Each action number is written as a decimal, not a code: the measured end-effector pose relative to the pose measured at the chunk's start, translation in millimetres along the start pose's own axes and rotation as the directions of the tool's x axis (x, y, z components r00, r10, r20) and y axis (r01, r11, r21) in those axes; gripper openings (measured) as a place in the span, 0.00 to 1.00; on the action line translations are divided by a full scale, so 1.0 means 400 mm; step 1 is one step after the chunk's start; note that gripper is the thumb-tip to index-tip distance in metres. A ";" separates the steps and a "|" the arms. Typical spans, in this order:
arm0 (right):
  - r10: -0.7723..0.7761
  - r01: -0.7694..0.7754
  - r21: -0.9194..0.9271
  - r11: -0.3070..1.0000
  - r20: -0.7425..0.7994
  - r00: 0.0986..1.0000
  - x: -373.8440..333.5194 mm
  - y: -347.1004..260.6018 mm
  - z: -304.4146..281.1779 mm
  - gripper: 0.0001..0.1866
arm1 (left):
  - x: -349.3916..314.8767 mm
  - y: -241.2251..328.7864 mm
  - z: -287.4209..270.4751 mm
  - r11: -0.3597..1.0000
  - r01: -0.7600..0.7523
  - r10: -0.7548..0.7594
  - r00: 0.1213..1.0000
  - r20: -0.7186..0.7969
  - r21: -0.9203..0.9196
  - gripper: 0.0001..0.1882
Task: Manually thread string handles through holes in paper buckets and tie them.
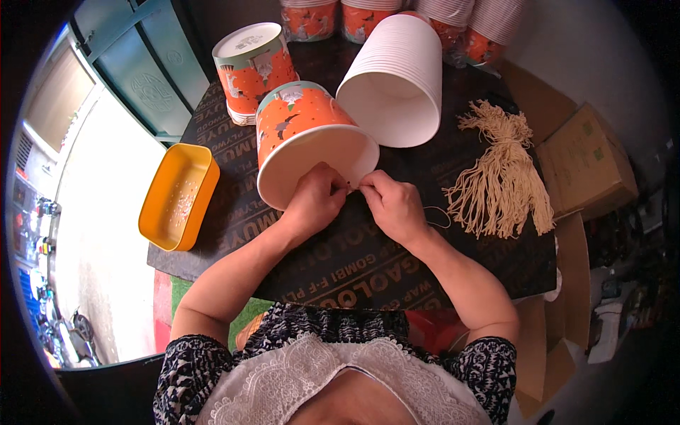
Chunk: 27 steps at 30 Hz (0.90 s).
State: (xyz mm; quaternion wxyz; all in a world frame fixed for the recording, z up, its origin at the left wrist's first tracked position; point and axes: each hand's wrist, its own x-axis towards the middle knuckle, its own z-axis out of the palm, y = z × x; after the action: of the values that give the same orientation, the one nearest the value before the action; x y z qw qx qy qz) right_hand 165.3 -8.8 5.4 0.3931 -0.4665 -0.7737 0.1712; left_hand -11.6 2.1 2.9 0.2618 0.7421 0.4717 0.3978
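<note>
An orange paper bucket with a green base band lies on its side, its white mouth facing me. At the lower right of its rim, my left hand is closed in a pinch, partly inside the mouth. My right hand pinches just outside the rim, fingertips almost meeting the left ones. A tiny dark spot shows between the fingertips, too small to name. Beside my right wrist curls a thin cream cord, seemingly running into that hand; its end is hidden by the fingers.
Nested white buckets lie behind, near an upside-down orange stack. A yellow tray holding small bits stands left. Right lies a bundle of cream cords, with a cardboard box beyond. Wrapped bucket stacks line the table's back.
</note>
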 end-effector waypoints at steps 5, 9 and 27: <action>-0.014 0.020 -0.089 0.996 0.060 0.998 -0.001 0.007 -0.013 0.04 | 0.000 -0.002 -0.001 1.000 -0.002 0.002 1.000 -0.012 0.018 0.03; -0.028 0.048 -0.174 0.983 0.115 0.993 -0.002 0.014 -0.020 0.04 | 0.000 -0.005 0.001 1.000 -0.001 0.002 1.000 -0.020 0.030 0.03; -0.054 0.083 -0.152 0.985 0.184 0.981 0.002 -0.008 -0.039 0.07 | 0.003 0.007 -0.008 0.995 0.092 -0.092 0.996 -0.012 0.041 0.04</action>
State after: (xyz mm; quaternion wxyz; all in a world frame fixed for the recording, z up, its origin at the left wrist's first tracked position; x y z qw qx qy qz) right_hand 175.3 -11.4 17.7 0.2891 -0.4521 -0.8327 0.1366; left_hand -12.3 2.1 7.2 0.2619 0.7228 0.5149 0.3792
